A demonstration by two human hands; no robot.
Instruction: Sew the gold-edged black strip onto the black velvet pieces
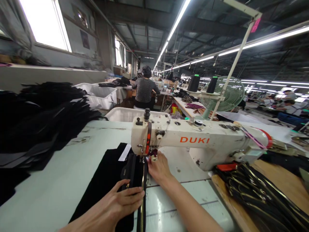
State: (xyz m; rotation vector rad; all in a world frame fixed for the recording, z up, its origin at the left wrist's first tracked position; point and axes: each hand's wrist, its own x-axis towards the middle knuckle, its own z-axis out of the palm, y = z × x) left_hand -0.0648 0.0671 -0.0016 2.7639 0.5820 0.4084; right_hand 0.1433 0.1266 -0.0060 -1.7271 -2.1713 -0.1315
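Two white plastic bins (100,95) stood beyond the table (60,180); what lay in them could not be made out. On the pale, smooth table a black fabric piece (106,180) with a zipper strip (143,193) ran under the head of the cream sewing machine (193,141). The left hand (120,201) lay flat, fingers spread, pressing the fabric. The right hand (158,167) pinched the fabric's edge at the needle. Black cut pieces (41,119) were heaped, soft and layered, at left; zipper strips (260,193) lay at right.

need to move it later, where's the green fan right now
In the head view the green fan stands at upper right, behind the sewing machine and beside two black thread cones.
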